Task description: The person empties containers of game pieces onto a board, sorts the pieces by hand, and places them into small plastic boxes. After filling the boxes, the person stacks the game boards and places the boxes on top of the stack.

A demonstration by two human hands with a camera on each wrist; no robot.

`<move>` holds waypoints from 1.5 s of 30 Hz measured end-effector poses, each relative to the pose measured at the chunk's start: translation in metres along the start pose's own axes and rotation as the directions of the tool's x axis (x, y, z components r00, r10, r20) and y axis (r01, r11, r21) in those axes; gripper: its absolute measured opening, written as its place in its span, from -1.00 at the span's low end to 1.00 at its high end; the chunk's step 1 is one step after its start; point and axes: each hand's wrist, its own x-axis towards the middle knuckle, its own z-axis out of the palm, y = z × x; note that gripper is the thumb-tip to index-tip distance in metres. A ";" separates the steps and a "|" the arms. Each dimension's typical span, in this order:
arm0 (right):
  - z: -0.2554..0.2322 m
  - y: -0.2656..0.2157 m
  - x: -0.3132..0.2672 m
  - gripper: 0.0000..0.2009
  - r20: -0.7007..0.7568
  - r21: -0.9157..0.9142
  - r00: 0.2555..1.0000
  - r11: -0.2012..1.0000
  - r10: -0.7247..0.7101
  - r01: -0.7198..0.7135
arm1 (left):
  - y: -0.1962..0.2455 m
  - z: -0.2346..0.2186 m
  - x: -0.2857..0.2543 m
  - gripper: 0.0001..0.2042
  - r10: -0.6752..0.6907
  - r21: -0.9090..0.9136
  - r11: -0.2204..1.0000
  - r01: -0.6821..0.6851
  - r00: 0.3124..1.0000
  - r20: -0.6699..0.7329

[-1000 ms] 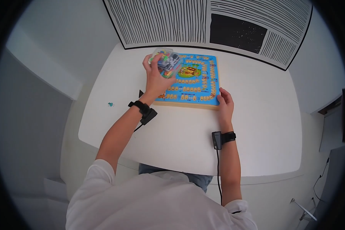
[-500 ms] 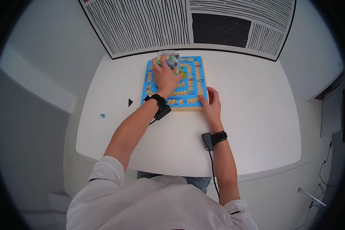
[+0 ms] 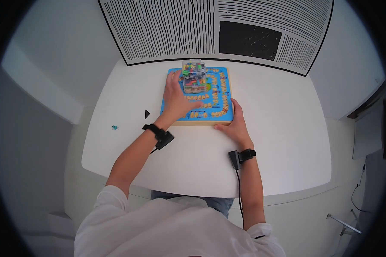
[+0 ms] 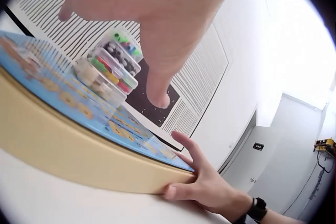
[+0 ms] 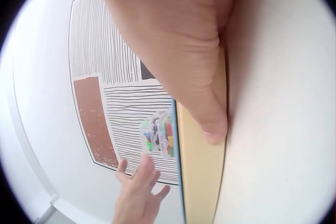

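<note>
On the white table lies a blue-topped board game box [image 3: 188,115] with pale yellow sides. A stack of small clear plastic boxes [image 3: 194,80], filled with colourful pieces, stands on its far half. My left hand [image 3: 176,100] is over the board's left side, fingers and thumb spread, just left of and nearer me than the stack. In the left wrist view a gap shows between that hand and the clear boxes [image 4: 107,69]. My right hand [image 3: 237,124] grips the near right corner of the board game box, thumb along the front side [image 5: 197,176], fingers at the right side.
A small black triangular piece [image 3: 147,114] and a small teal object [image 3: 115,127] lie on the table [image 3: 278,141], left of the board. Behind the table's far edge stands a large framed black-and-white line picture [image 3: 167,30]. Cables trail from both wrist cameras.
My left hand has set the stack of clear boxes on the board, let go and drawn back toward me. My right thumb has moved from the board's top to its front side.
</note>
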 end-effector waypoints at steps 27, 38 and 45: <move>0.032 0.000 -0.014 0.09 -0.150 -0.303 0.988 0.953 -0.033 -0.014 | -0.117 0.022 -0.117 -0.12 -0.316 -0.634 0.712 0.303 0.944 0.096; 0.038 0.008 -0.020 0.08 -0.222 -0.345 0.970 0.938 -0.099 0.017 | -0.110 0.027 -0.116 -0.19 -0.327 -0.571 0.772 0.281 0.945 0.023; 0.039 0.001 -0.021 0.06 -0.236 -0.296 0.972 0.953 -0.015 -0.057 | -0.114 0.032 -0.114 -0.15 -0.298 -0.436 0.863 0.256 0.954 -0.029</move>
